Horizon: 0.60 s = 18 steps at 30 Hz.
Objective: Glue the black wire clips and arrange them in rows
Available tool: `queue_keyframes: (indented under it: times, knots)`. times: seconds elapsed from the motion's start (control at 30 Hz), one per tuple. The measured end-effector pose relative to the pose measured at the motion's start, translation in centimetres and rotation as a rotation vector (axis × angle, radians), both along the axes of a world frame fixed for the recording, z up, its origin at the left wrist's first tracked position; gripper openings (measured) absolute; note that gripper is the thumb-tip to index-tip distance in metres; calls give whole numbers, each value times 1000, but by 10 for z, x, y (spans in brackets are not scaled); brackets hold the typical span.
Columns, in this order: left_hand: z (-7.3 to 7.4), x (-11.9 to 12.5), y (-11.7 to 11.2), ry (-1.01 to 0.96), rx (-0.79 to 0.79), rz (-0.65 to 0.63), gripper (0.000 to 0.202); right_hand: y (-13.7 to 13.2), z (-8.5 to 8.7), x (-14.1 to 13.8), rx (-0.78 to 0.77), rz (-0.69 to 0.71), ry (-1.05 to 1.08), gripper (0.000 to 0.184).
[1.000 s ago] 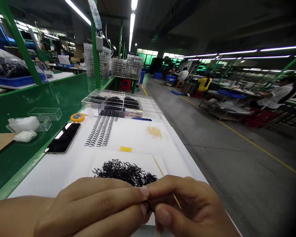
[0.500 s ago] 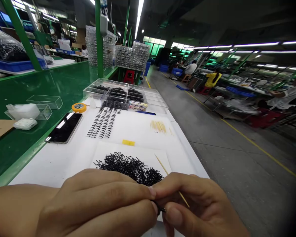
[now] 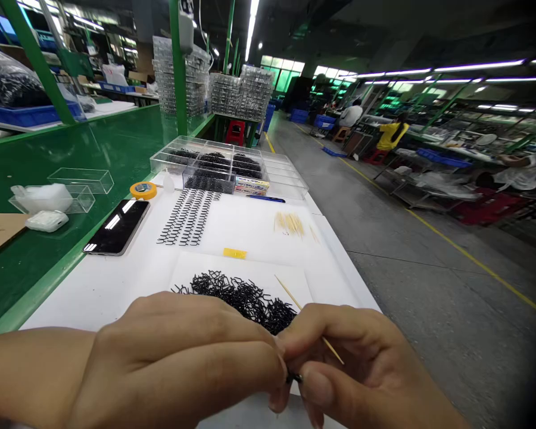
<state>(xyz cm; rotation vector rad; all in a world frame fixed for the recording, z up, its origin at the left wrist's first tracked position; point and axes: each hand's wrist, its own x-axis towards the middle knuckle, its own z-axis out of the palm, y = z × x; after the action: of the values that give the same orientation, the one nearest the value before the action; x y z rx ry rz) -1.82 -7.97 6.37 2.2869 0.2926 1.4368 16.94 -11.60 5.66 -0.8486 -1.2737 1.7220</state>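
Black, kinked, wiry bits in a heap (image 3: pixel 232 293) on a white sheet (image 3: pixel 259 271); your hands cover its near edge. Glossy phone (image 3: pixel 118 227) to the left on the desk (image 3: pixel 241 220), loose toothpicks (image 3: pixel 289 224) right, clear divided tray (image 3: pixel 288 174) far. Your left hand (image 3: pixel 178 357) and right hand (image 3: pixel 361 363) meet near. Right fingers clamped on a small black piece (image 3: pixel 298 378), slim wooden toothpick (image 3: pixel 287 290) slanting through; left fingers curled together at the piece's left end, grip hidden, can't tell.

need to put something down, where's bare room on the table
Free: the white patch between the rows of black pieces and the wooden sticks, and the specked strip between the phone and left hand. Crowded: the black pile near the right hand, and in front of the clear divided box.
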Motion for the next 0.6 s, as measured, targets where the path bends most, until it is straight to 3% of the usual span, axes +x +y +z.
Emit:
queue_keyframes:
  times: [0.17, 0.33, 0.6]
  knots:
    - [6, -5, 8, 44, 30, -121, 39, 1, 2, 0, 24, -13, -43, 7]
    - [3, -5, 8, 58, 22, -149, 35, 5, 3, -3, 115, -35, -110, 8]
    - [1, -2, 9, 63, 19, -137, 33, 5, -1, -2, 135, -22, -100, 5]
